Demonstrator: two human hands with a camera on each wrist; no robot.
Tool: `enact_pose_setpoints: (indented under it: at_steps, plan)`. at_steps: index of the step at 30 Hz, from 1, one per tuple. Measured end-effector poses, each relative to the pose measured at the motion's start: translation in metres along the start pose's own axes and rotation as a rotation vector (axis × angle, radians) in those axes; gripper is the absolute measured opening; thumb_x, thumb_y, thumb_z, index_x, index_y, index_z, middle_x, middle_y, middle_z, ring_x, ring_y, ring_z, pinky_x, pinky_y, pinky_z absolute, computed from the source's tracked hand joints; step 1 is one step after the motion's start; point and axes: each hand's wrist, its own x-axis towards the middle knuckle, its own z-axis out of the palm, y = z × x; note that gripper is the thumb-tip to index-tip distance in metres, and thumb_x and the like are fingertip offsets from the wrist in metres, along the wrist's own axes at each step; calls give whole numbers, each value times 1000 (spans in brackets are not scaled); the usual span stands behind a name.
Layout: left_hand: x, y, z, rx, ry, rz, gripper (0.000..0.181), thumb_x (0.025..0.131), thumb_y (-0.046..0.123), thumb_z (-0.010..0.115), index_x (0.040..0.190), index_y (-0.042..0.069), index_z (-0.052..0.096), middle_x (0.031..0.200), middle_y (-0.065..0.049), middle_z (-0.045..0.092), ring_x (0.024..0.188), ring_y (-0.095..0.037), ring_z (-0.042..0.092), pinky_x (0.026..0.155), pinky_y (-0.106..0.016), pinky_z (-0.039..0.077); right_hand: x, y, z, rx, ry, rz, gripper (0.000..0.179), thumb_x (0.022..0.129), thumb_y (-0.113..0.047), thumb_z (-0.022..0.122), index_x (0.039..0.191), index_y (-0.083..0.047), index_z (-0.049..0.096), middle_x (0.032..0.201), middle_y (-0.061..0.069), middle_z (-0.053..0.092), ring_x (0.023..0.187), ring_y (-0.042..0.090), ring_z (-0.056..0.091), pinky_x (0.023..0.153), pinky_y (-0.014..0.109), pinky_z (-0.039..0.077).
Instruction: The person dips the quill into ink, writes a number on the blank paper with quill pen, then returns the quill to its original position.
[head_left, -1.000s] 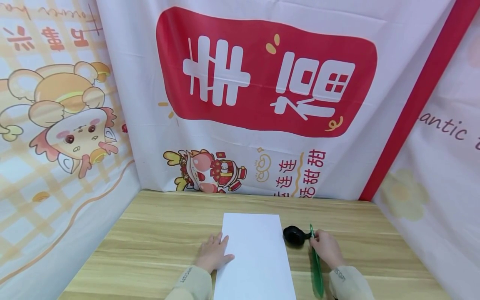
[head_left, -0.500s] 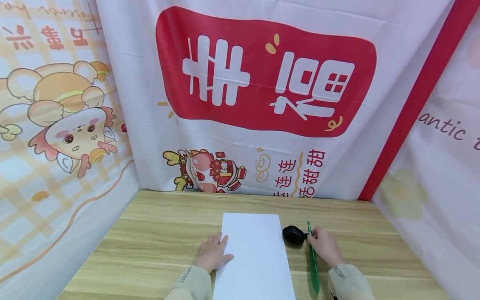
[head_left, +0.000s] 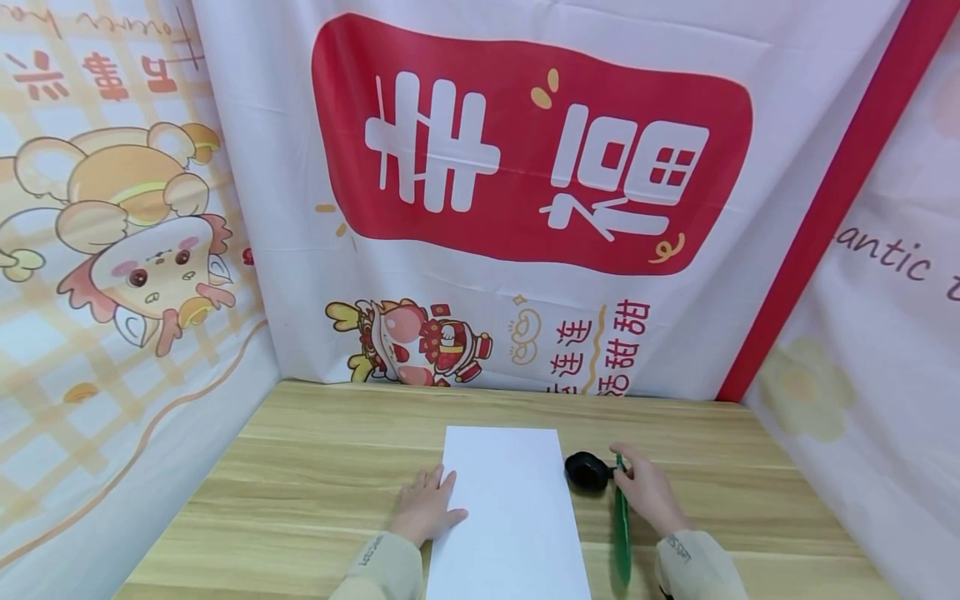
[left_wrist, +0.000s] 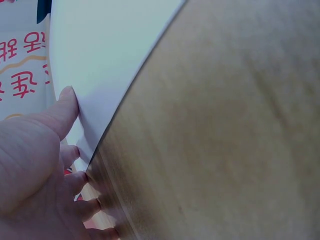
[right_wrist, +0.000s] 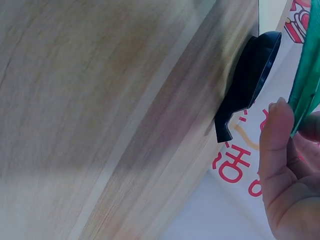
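A long white sheet (head_left: 510, 517) lies on the wooden table. My left hand (head_left: 423, 504) rests flat over its left edge, fingers spread, thumb on the sheet; the left wrist view shows the thumb and fingertips along the edge of the sheet (left_wrist: 115, 60). My right hand (head_left: 651, 490) pinches a long, narrow green leaf-shaped piece (head_left: 622, 537) near its far end. In the right wrist view the green piece (right_wrist: 306, 70) sits between thumb and fingers, with a lengthwise fold or rib. Beside it stands a black bowl-shaped item with a short handle (head_left: 587, 472).
The wood-grain table (head_left: 330, 467) ends at a printed white cloth (head_left: 675, 333) hanging behind it. More patterned cloth walls (head_left: 135, 417) stand at the left and right. The black item sits close to the sheet's right edge.
The green piece has moved slightly left and its near end has swung left. The right fingers have shifted at its far end. The left hand, sheet and black item stay about the same.
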Motion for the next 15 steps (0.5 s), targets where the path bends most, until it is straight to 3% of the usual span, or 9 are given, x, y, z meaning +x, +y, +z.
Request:
enact_pose_setpoints:
  at_steps: [5,11,15]
  plan:
    - [1,-1,1,8,7,2,66,87,41,59,137,3,41,145,-22,27,130,-47,19,100,-66,15,0,0,1,31,-12,16,37,89,-2,54,126,-4,54,70,4,53,49,14,47,42,29,44]
    - [0,0,1,2,5,1,66,87,41,59,137,4,41,145,-23,26,130,-47,19,100,-66,14,1,2,1,72,-45,68,31,88,-1,51,118,-2,59,94,11,58,55,15,50,46,30,47]
    - [-1,1,0,0,5,5,65,87,40,60,137,3,41,144,-23,27,130,-48,20,100,-66,15,1,2,2,112,-43,88,30,88,-1,50,117,-1,59,87,10,57,53,16,51,45,29,48]
